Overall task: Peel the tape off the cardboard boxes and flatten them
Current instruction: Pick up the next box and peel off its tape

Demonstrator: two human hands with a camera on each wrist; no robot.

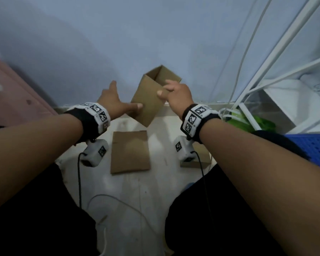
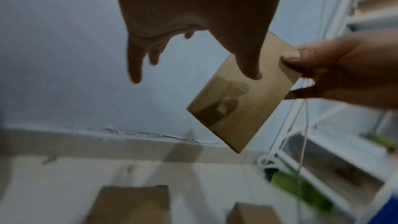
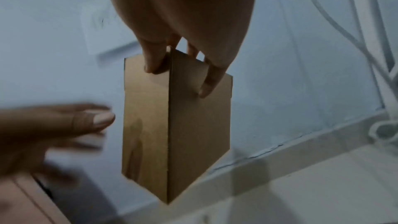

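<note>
A brown cardboard box (image 1: 148, 100), open at its top end, hangs tilted in the air in front of the blue-grey wall. My right hand (image 1: 164, 88) grips its upper right corner, thumb on the near face and fingers over the rim. The right wrist view shows the box (image 3: 172, 125) edge-on, thumb and fingers pinching either side of that edge. My left hand (image 1: 122, 100) is spread open at the box's lower left, thumb pointing at it. In the left wrist view the box (image 2: 243, 105) carries a small torn patch. No tape is visible.
A flattened cardboard piece (image 1: 130, 151) lies on the pale floor between my knees, and another cardboard piece (image 1: 201, 161) lies under my right wrist. A white wire rack (image 1: 266, 61), a blue crate (image 1: 314, 146) and something green (image 1: 255, 122) stand at right. Cables (image 1: 118, 200) trail on the floor.
</note>
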